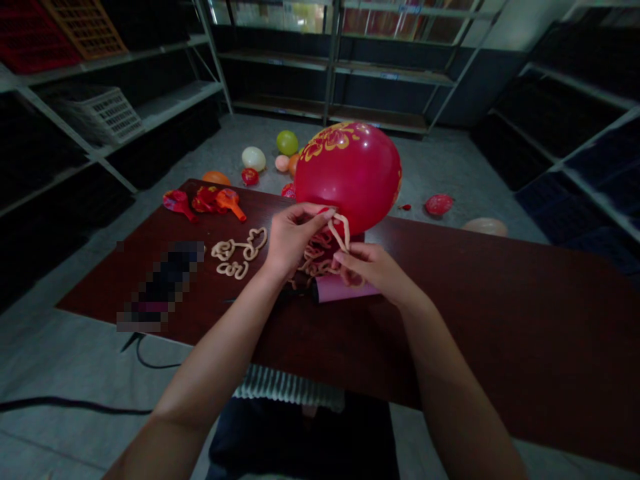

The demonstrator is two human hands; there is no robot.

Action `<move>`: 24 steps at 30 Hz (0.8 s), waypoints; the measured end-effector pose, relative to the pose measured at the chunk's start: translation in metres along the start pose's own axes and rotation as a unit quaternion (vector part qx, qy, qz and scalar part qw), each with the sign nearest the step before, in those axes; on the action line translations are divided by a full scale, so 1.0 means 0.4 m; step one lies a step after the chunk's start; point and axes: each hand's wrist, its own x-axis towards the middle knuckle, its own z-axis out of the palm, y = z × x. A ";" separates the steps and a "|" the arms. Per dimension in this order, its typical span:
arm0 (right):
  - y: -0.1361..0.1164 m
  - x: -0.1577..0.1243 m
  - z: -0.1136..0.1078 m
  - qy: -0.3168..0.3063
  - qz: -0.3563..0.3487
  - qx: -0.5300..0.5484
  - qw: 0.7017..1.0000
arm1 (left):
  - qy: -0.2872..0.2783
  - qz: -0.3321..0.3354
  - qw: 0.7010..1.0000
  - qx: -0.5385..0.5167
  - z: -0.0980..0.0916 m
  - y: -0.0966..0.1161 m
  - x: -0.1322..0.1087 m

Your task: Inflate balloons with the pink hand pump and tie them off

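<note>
A large inflated red balloon (350, 177) with yellow and pink flower print stands up above the table in front of my hands. My left hand (295, 237) pinches the balloon's neck between thumb and fingers. A cream-coloured cord (345, 230) makes a loop at the neck, and my right hand (367, 267) grips its lower end. Beneath my hands lie more tangled cords (315, 263) and a pink cylinder (345, 288) with a black end, partly hidden by my right hand. Left of my left hand, loose curls of cord (237, 250) rest on the table.
Uninflated red and orange balloons (205, 202) lie at the dark wooden table's (490, 320) far left corner. A pixelated dark object (167, 283) is on the left. Several small inflated balloons (254, 159) sit on the floor beyond. Metal shelves (330, 67) surround the area; a black cable (75, 403) crosses the floor.
</note>
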 end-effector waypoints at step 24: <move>0.002 0.014 0.038 0.120 -0.077 -0.028 0.989 | 0.001 0.059 0.997 0.043 0.025 0.009 -0.029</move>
